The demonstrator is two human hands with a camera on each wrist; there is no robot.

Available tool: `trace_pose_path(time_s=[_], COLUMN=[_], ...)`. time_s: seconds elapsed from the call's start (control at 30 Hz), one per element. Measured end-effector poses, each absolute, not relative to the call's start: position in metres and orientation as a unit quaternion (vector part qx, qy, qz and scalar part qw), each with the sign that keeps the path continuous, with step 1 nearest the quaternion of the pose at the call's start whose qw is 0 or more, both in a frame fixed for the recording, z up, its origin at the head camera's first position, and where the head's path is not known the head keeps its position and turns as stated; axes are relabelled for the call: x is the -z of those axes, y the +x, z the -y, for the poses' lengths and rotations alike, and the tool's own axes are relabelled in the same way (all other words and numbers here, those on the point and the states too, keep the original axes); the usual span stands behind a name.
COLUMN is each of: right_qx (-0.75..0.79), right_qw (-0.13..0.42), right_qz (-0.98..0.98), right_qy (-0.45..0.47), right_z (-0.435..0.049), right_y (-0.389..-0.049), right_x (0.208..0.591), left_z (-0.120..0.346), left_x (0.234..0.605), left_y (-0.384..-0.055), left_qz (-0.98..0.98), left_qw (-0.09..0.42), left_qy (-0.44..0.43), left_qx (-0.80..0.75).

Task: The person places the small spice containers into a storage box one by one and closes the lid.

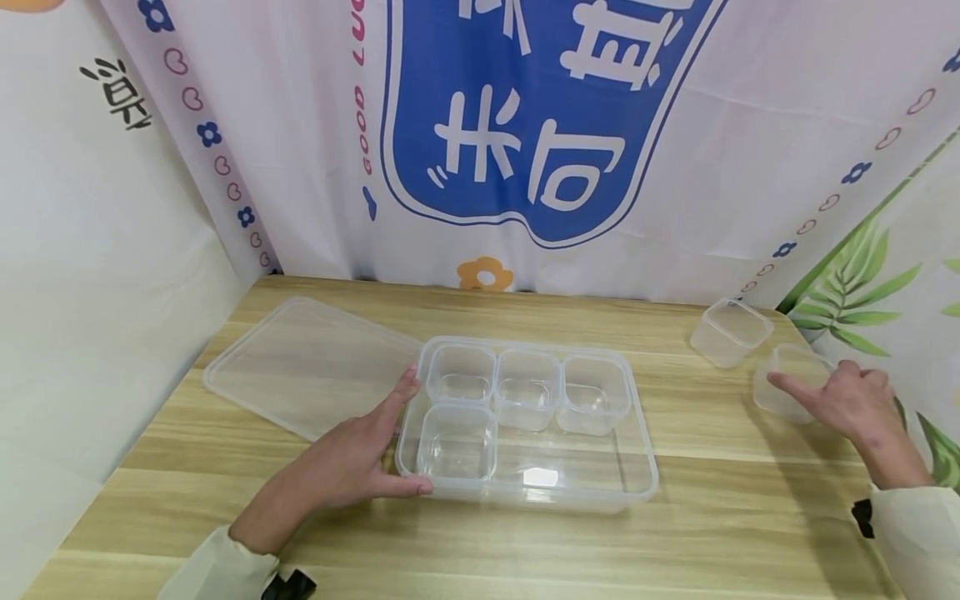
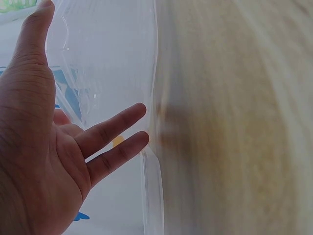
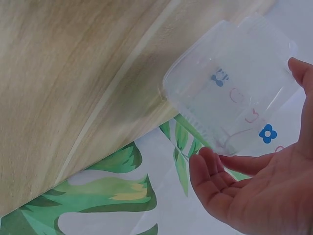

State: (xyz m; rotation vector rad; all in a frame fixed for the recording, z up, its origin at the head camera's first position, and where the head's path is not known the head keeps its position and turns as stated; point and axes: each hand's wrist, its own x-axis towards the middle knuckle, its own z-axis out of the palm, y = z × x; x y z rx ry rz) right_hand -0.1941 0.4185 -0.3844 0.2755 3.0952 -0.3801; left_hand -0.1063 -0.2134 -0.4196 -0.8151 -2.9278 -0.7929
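Note:
A large clear plastic box [image 1: 555, 492] stands on the table with several small clear containers [image 1: 457, 446] inside, three along its back and one at front left. My left hand [image 1: 348, 462] is spread along the box's left end, fingers fairly straight, thumb at its near corner. In the left wrist view, two extended fingers [image 2: 112, 132] lie against clear plastic. At the right, my right hand [image 1: 855, 400] holds another small container [image 1: 787, 404] between thumb and curled fingers; the right wrist view shows that container [image 3: 225, 93] tilted in the picture. It appears to stand on the table.
Another small clear container [image 1: 729, 337] stands just behind the one at my right hand. A flat clear lid [image 1: 300, 367] lies left of the box. Printed cloth [image 1: 315, 167] hangs behind the wooden table [image 1: 525, 558], and leaf-patterned cloth [image 1: 855, 292] borders its right edge.

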Motion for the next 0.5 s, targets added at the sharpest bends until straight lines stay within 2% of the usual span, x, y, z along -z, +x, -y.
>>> trace_pose_path(time_s=[0.3,0.5], right_qx=[0.140,0.140], right_qw=[0.017,-0.001], right_qz=[-0.986,-0.985], right_qy=[0.092,0.097], right_z=[-0.4178,-0.4163], right_y=[-0.1917,-0.1909], right_x=[0.3826,0.3800], left_z=[0.2133,0.2137], left_x=[0.4197,0.4200], left_y=[-0.1067,-0.1067], left_qz=[0.931,0.932], left_qw=[-0.002,-0.002], left_qy=[-0.260,-0.260], left_qx=[0.255,0.251])
